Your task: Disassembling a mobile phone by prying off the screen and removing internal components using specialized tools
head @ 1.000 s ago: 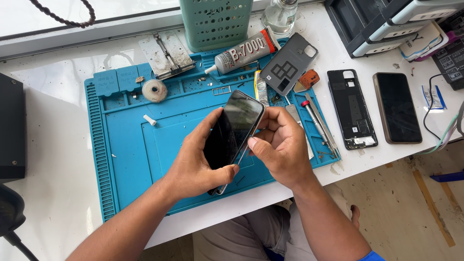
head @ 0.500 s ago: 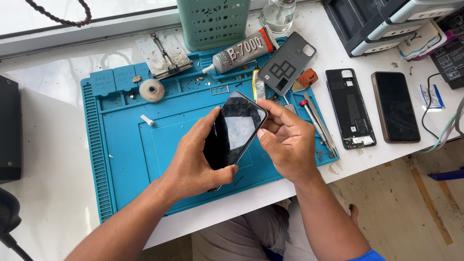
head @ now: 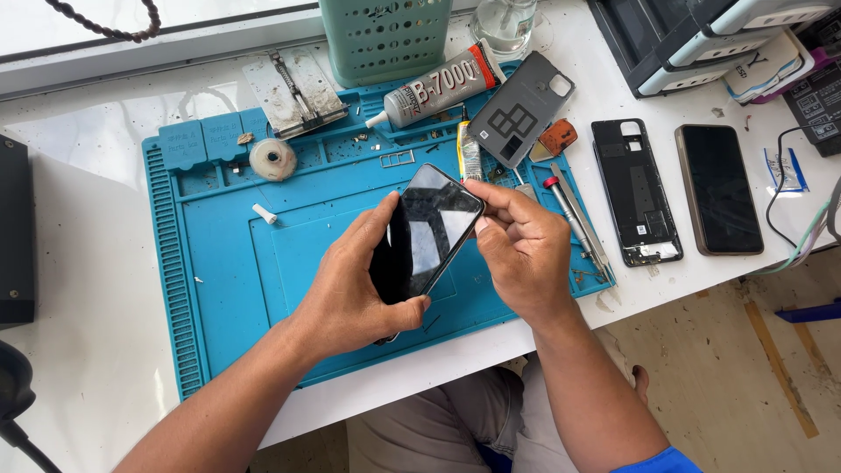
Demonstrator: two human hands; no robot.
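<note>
Head view: 2 bare hands meet above a blue work mat (head: 219,289) on a white table (head: 96,263). Left hand (head: 350,293) is wrapped around the lower half of a black phone (head: 425,232), thumb on the near edge, fingers curled behind. Right hand (head: 521,254) pinches the phone's upper right edge with closed fingertips. Phone is tilted, screen up, clear of the mat. Beyond lie a glue tube (head: 438,83), a grey back cover (head: 519,109) and a green basket (head: 385,35).
</note>
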